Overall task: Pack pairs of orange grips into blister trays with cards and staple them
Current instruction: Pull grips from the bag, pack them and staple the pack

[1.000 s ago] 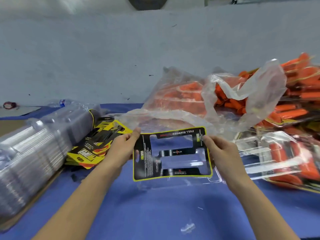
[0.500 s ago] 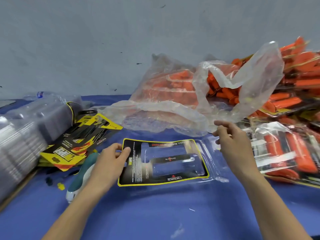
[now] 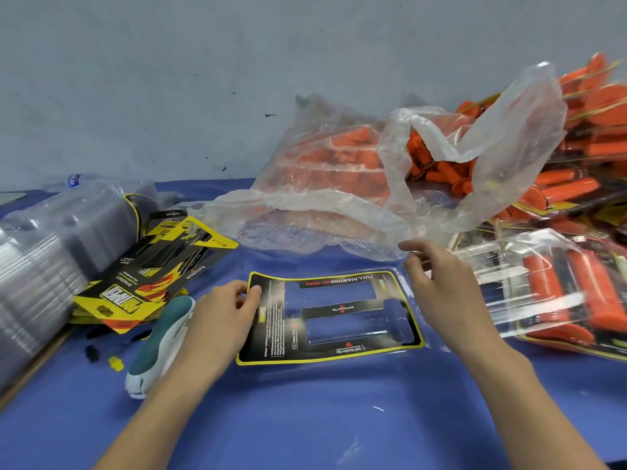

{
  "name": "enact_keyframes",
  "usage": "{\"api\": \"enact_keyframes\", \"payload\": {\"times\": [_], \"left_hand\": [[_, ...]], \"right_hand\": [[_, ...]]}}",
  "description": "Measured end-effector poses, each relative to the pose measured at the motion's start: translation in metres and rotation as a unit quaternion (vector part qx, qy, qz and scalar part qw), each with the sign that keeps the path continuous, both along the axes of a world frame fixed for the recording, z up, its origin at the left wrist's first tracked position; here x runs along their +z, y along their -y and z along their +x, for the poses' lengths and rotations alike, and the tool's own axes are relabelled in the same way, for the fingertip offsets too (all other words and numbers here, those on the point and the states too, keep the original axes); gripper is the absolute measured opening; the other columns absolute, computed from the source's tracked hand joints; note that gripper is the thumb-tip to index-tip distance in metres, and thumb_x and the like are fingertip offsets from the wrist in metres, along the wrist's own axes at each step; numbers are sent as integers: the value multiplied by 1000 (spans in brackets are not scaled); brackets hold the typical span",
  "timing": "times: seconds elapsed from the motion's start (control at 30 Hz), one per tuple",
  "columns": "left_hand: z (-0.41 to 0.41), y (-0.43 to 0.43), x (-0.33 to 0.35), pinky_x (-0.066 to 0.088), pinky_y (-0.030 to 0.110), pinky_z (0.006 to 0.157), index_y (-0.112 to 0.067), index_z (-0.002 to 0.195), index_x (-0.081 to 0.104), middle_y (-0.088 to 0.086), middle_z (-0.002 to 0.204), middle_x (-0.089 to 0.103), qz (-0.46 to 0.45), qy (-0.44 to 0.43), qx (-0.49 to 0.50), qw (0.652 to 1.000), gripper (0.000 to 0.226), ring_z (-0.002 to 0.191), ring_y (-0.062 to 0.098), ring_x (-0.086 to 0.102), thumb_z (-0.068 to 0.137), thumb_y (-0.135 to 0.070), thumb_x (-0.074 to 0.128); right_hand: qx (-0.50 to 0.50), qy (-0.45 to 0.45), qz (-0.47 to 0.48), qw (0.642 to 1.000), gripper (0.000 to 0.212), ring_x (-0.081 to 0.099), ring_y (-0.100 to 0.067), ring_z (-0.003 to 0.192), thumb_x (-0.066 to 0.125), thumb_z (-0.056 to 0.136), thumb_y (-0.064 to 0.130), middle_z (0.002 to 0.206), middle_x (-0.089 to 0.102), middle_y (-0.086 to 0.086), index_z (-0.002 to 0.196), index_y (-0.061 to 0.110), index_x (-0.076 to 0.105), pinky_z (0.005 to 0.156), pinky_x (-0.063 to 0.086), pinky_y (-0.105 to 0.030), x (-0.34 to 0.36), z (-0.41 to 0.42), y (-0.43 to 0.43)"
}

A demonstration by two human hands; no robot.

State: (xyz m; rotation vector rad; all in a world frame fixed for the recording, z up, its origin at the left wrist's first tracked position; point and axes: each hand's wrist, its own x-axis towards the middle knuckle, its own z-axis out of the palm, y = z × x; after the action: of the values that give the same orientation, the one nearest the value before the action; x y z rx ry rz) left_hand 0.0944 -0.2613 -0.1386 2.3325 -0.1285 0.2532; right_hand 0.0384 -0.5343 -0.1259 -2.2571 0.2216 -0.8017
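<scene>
Left hand [image 3: 220, 320] is seen at lower centre-left, its thumb and fingertips pinched on the left edge of a black, yellow-bordered card [image 3: 271, 320]. At the far left of the frame a stack of clear blister trays [image 3: 37, 266] is laid on its side, and a loose pile of printed cards [image 3: 149, 276] is spread just beside it. Below that pile, a teal and white stapler [image 3: 166, 330] is laid on the blue table cover [image 3: 305, 418], close against the left wrist.

At centre the pinched card is laid flat in a clear tray [image 3: 429, 344], whose rim is shown past the card's right and near edges. Blue is seen through the card's two long cut-outs.

Right of centre, the right hand [image 3: 444, 293] is held over the tray's far right corner, fingers loosely curled, thumb and forefinger apart. Nothing is seen gripped, and whether the tips touch the tray cannot be told.

Behind the card, from centre to upper right, a crumpled plastic bag [image 3: 339, 212] is slumped against the grey wall [image 3: 169, 79]. Loose orange grips [image 3: 437, 164] are seen through it and at its open mouth.

At the right edge, finished packs [image 3: 576, 300] with orange grips inside are piled, the nearest just beside the right hand.
</scene>
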Motion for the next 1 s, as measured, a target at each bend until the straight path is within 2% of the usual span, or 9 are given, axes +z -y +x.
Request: {"api": "enact_keyframes", "payload": {"times": [0.23, 0.37, 0.47, 0.57, 0.63, 0.73, 0.8, 0.9, 1.0], "left_hand": [[-6, 3, -3, 50, 45, 72, -16, 84, 63, 1, 72, 69, 52, 13, 23, 998, 30, 81, 27, 63, 98, -38, 47], [-11, 7, -8, 46, 41, 72, -20, 98, 61, 5, 94, 65, 148, 54, 55, 986, 32, 94, 33, 61, 99, -44, 38], [-14, 7, -7, 50, 42, 76, -20, 116, 58, 7, 116, 57, 213, 65, 72, 972, 40, 103, 35, 60, 98, -45, 32], [-18, 6, -7, 50, 40, 61, -18, 127, 57, 7, 115, 50, 200, 115, 72, 970, 38, 87, 37, 64, 97, -38, 44], [-21, 5, -9, 47, 39, 56, -17, 122, 61, 5, 110, 51, 185, 156, 55, 969, 31, 82, 35, 64, 96, -30, 51], [-23, 1, -17, 50, 42, 69, -18, 112, 63, 1, 110, 58, 181, 185, 5, 966, 21, 95, 28, 59, 95, -26, 54], [-23, -3, -24, 48, 37, 82, -22, 110, 62, -7, 113, 60, 158, 175, -27, 971, 16, 103, 20, 54, 96, -27, 55], [-21, -7, -32, 42, 29, 94, -27, 114, 61, -15, 118, 59, 138, 168, -63, 974, 21, 114, 9, 47, 96, -34, 53], [-20, -8, -36, 39, 28, 101, -27, 119, 62, -15, 124, 58, 141, 148, -68, 977, 29, 121, 8, 45, 96, -39, 49]], "right_hand": [[9, -22, -41, 999, 25, 59, -18, 99, 48, 97, 16, 105, 67, 9, 112, 24, 67, 87, 45, -36, 0, -6, -3], [2, -36, -88, 995, 25, 57, -22, 103, 50, 97, 15, 109, 68, 4, 111, 22, 68, 92, 43, -41, 0, -7, -5], [9, -55, -132, 990, 24, 57, -26, 103, 49, 97, 17, 109, 68, 2, 112, 21, 68, 92, 43, -45, -1, -7, -10], [16, -59, -156, 986, 22, 58, -28, 101, 51, 97, 17, 107, 68, 2, 111, 21, 68, 90, 43, -46, -2, -6, -13], [14, -54, -165, 985, 22, 58, -29, 100, 52, 97, 17, 105, 68, 1, 110, 21, 69, 89, 44, -46, -2, -5, -14], [-1, -48, -176, 983, 21, 59, -29, 98, 53, 96, 17, 104, 68, 1, 110, 21, 69, 87, 44, -45, -3, -6, -13], [-12, -55, -188, 981, 22, 59, -29, 98, 52, 96, 17, 105, 68, 1, 110, 22, 68, 86, 42, -43, -4, -5, -12], [-14, -88, -203, 975, 23, 57, -26, 103, 49, 98, 20, 108, 67, 3, 113, 25, 66, 89, 38, -40, -7, -5, -11], [-13, -105, -210, 972, 24, 55, -24, 108, 47, 98, 21, 110, 68, 8, 114, 27, 65, 92, 36, -38, -10, -5, -11]]}}
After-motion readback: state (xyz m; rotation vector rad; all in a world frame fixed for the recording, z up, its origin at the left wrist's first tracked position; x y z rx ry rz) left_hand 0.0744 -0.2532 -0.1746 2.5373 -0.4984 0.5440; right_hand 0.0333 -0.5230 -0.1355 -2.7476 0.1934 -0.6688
